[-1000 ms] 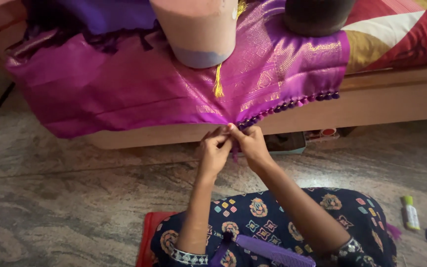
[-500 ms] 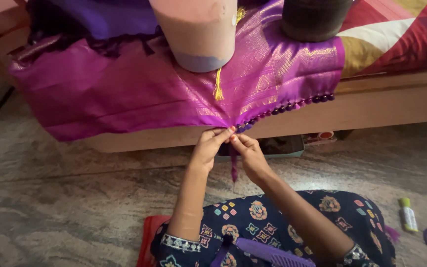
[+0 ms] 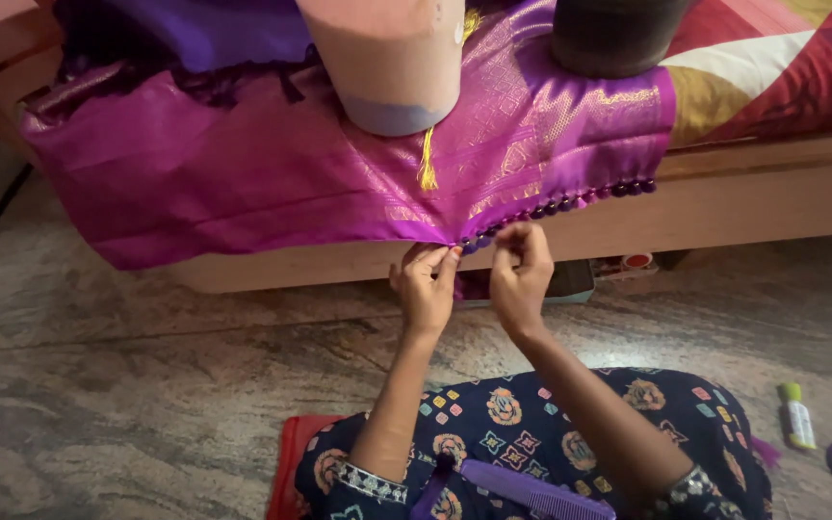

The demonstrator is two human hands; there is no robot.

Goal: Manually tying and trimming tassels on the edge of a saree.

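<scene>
While my left hand point(image 3: 428, 287) pinches the purple cloth point(image 3: 243, 164) edge at centre frame, my right hand point(image 3: 520, 274) pinches the bead trim point(image 3: 560, 204) beside it.

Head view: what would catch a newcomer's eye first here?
The shiny magenta cloth with gold woven patterns, draped over the wooden ledge, dominates the upper frame. At its lower edge, the left hand and right hand pinch near a row of dark purple beads. A purple comb lies on the person's lap.
</scene>
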